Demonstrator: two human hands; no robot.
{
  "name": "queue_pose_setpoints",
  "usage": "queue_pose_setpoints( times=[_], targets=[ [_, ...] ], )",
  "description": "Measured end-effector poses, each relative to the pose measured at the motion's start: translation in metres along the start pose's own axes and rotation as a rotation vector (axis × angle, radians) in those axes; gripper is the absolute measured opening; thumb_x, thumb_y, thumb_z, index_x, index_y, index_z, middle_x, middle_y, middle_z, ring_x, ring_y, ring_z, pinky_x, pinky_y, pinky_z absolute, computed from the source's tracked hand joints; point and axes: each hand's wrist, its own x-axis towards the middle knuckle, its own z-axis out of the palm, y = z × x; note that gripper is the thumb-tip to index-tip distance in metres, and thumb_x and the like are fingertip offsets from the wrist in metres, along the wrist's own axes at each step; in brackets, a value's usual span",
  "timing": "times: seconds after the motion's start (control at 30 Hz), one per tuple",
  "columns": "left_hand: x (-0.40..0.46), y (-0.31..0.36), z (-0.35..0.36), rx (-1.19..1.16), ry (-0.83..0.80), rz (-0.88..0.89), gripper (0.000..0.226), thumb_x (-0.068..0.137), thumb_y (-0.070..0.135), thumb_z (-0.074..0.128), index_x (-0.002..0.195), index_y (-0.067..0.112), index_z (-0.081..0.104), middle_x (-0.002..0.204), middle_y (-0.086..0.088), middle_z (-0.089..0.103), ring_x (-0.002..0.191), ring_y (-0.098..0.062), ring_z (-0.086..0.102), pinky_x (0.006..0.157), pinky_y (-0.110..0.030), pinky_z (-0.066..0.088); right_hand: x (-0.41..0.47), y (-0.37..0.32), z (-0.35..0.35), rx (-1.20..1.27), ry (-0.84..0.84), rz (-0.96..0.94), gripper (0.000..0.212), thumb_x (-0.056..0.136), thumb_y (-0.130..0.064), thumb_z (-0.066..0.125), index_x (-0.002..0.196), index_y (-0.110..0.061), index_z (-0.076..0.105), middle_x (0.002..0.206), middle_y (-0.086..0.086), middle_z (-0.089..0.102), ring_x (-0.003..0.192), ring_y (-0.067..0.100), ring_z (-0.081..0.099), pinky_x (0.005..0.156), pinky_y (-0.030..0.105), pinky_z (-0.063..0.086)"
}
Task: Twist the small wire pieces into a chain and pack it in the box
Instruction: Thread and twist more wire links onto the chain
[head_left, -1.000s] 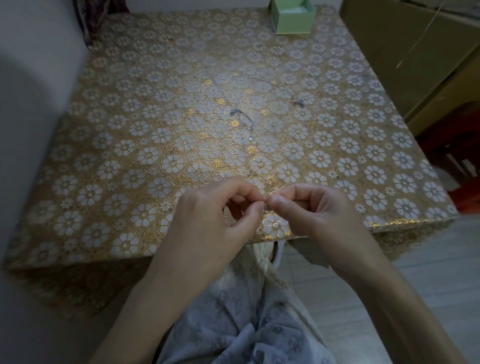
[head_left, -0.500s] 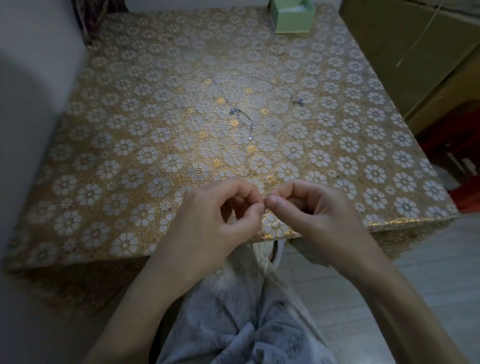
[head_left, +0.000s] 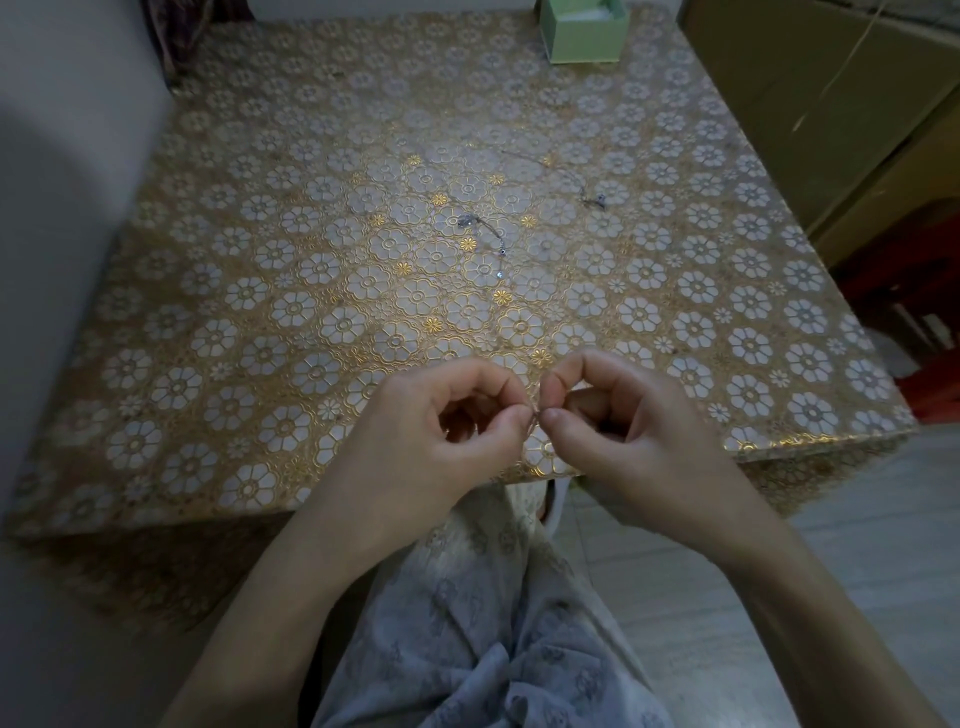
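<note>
Over the table's near edge, my left hand and my right hand meet fingertip to fingertip. Between thumb and forefinger of both hands sits a tiny wire piece, mostly hidden by the fingers. A thin silver chain piece lies on the middle of the table. A second chain piece lies farther back to the right. A small green box stands open at the table's far edge.
The table wears a gold cloth with white flowers. A grey wall runs along the left. A wooden cabinet stands to the right, with red items near the floor. My lap in patterned fabric lies below the hands.
Both hands stay at the table's near edge. The fingertips have shifted slightly around the wire piece, with the forefingers arched a little higher.
</note>
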Motion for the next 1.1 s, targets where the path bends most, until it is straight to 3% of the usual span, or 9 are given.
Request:
queue_pose_setpoints(
  times=[0.07,0.23,0.37,0.6,0.8,0.93,1.1],
  targets=[
    [0.0005,-0.0009,-0.0001,0.028,-0.005,0.011,0.02,0.069,0.039,0.058,0.079,0.023,0.066,0.062,0.009,0.06,0.055,-0.004,0.05,0.052,-0.014,0.04,0.0004,0.0009,0.0004,0.006,-0.009,-0.009,0.006,0.078,-0.011,0.053,0.072,-0.013,0.052,0.043,-0.008,0.034,0.032,0.001,0.028,0.037,0.007,0.023],
    [0.0003,-0.0032,0.0025,0.099,0.024,0.022,0.01,0.073,0.033,0.061,0.073,0.024,0.065,0.063,0.007,0.06,0.054,-0.009,0.051,0.051,-0.014,0.039,0.0008,0.0046,0.0003,0.015,-0.004,-0.002,0.008,0.078,-0.011,0.053,0.07,-0.013,0.052,0.043,-0.009,0.035,0.032,0.0,0.028,0.036,0.009,0.023],
    [-0.0003,-0.0018,0.0035,0.047,0.029,0.004,0.005,0.074,0.023,0.061,0.07,0.024,0.064,0.06,0.009,0.059,0.054,-0.004,0.049,0.051,-0.014,0.039,0.0014,0.006,0.0002,0.017,0.008,0.017,0.009,0.077,-0.012,0.053,0.069,-0.015,0.053,0.045,-0.005,0.035,0.033,0.001,0.026,0.036,0.01,0.022],
    [-0.0005,-0.0051,0.0049,0.062,0.049,0.012,0.02,0.068,0.041,0.056,0.078,0.025,0.063,0.059,0.011,0.058,0.051,-0.002,0.046,0.05,-0.013,0.038,0.0018,0.0047,0.0002,0.003,-0.013,0.011,0.012,0.082,-0.004,0.054,0.071,-0.01,0.052,0.049,0.0,0.034,0.034,0.0,0.027,0.037,0.008,0.023],
    [-0.0014,-0.0019,0.0028,-0.002,0.033,-0.02,0.007,0.075,0.022,0.06,0.069,0.023,0.063,0.058,0.012,0.056,0.052,-0.001,0.047,0.051,-0.014,0.039,0.0013,0.0079,-0.004,-0.062,0.105,-0.02,0.012,0.086,-0.004,0.059,0.076,-0.01,0.054,0.048,-0.004,0.035,0.041,0.003,0.028,0.041,0.012,0.025],
    [-0.0018,-0.0005,0.0018,-0.065,0.023,-0.044,0.007,0.075,0.022,0.061,0.068,0.021,0.064,0.057,0.012,0.056,0.052,0.0,0.046,0.051,-0.011,0.038,-0.0009,0.0062,-0.0049,-0.034,0.052,-0.111,0.005,0.08,-0.01,0.058,0.075,-0.011,0.057,0.051,-0.01,0.041,0.047,0.005,0.035,0.047,0.015,0.03],
    [-0.001,-0.0008,0.0005,-0.132,0.012,-0.078,0.009,0.075,0.023,0.06,0.069,0.019,0.066,0.059,0.009,0.059,0.057,-0.002,0.052,0.055,-0.013,0.043,-0.0013,0.0044,-0.0017,-0.021,0.018,-0.104,0.007,0.079,-0.013,0.059,0.072,-0.015,0.06,0.049,-0.011,0.044,0.042,0.0,0.036,0.043,0.011,0.029]
  ],
)
